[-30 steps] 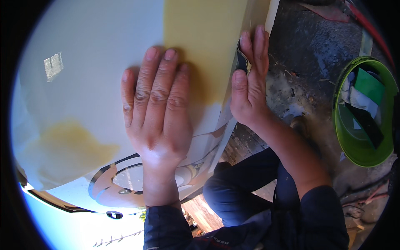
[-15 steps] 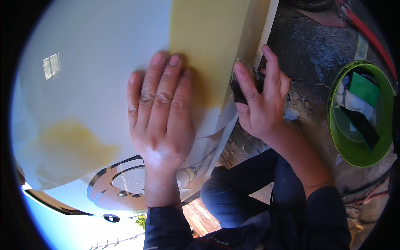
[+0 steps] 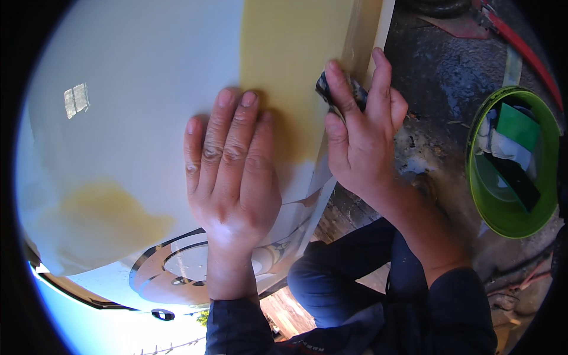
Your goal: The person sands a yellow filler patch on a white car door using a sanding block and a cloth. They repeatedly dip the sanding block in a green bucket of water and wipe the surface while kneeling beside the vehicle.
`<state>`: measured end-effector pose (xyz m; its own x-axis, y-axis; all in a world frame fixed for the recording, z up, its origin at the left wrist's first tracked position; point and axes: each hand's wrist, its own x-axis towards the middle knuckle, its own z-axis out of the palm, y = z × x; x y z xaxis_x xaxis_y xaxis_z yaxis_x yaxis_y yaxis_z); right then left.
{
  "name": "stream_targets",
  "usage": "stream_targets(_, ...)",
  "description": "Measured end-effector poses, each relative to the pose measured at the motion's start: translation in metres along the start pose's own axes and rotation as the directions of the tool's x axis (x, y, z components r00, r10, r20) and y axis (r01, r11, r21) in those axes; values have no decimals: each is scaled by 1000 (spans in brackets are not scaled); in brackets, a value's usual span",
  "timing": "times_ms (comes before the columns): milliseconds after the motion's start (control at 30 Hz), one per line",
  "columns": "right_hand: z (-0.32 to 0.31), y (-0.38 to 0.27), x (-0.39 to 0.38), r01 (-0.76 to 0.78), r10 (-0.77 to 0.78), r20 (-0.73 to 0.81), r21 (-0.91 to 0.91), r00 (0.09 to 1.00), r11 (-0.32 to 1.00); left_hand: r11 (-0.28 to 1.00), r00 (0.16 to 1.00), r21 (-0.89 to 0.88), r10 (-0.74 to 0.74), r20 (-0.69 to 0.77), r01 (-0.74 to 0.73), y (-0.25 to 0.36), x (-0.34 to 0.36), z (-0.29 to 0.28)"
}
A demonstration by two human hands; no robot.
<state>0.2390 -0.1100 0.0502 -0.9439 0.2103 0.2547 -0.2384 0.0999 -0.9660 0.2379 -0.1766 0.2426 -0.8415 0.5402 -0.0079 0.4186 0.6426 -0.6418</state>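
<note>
My left hand (image 3: 234,163) lies flat on a glossy white vehicle panel (image 3: 136,83), fingers stretched out and nothing held. Its fingertips are beside the left border of a broad yellowish patch (image 3: 290,53), which looks like filler or primer. At the panel's right edge, my right hand (image 3: 367,139) grips a dark, wet-looking piece of sandpaper (image 3: 323,86) between thumb and fingers, pressing it against the bent edge. Most of the sandpaper is hidden under the fingers. A second yellowish patch (image 3: 109,219) shows at the lower left of the panel.
A green bucket (image 3: 512,228) on the right holds a green sheet, a dark strip and pale cloth-like pieces. A red bar or hose (image 3: 529,50) runs past it at the upper right. The ground (image 3: 438,71) is dark and wet. A cartoon decal (image 3: 154,269) covers the lower panel.
My right hand has slid up along the panel's edge with the sandpaper. My left hand has shifted slightly toward me, still flat on the panel.
</note>
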Motion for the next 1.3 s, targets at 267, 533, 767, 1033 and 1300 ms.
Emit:
stream_targets(267, -6, -2, 5, 51, -50, -18, 36, 999, 998, 1000, 1000, 1, -6, -11, 6, 2, 3, 1)
stream_targets(533, -6, -11, 1, 12, -14, 21, 109, 1000, 994, 998, 999, 51, -23, -43, 25, 4, 5, 2)
stream_targets(767, -7, -15, -6, -26, 21, 45, 102, 999, 994, 1000, 999, -10, -18, -44, 18, 2, 3, 2)
stream_targets(1033, -1, -4, 0, -94, 93, 39, 16, 995, 995, 999, 999, -30, -15, -34, 14, 1, 2, 0)
stream_targets(1300, -12, -8, 24, -35, 34, 18, 52, 999, 998, 998, 999, -56, -33, -35, 31, 0, 1, 0)
